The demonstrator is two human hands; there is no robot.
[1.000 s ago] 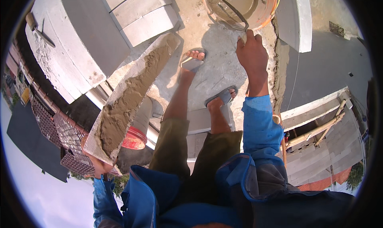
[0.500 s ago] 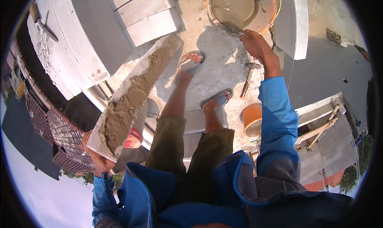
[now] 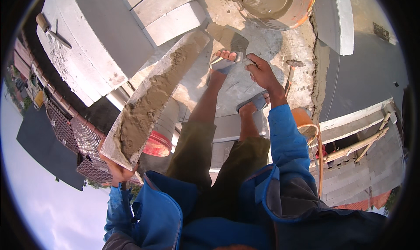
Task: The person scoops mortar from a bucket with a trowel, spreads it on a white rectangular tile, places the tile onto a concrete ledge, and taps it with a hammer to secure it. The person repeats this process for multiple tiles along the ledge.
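Note:
My left hand (image 3: 117, 167) grips the lower end of a long pale lightweight block (image 3: 114, 146), held slanting upward to the right. Wet mortar (image 3: 146, 112) lies in an uneven strip along its upper face. My right hand (image 3: 264, 73) is closed round the handle of a trowel (image 3: 229, 39), its broad blade coated with mortar. The trowel is just right of the block's far end, above my left foot. Beyond it stands a large orange bucket (image 3: 291, 27) with wet mortar inside.
White blocks (image 3: 175, 20) are stacked at the far left; another trowel (image 3: 54, 31) lies on a block wall. A hammer (image 3: 290, 75) and a smaller orange bucket (image 3: 302, 118) are on my right. Below the held block sits a red-rimmed bucket (image 3: 158, 145). Rooftops show far below the left edge.
My right hand has brought the trowel out of the large bucket, leftward and nearer to me, toward the block. My left hand still holds the block at much the same slant.

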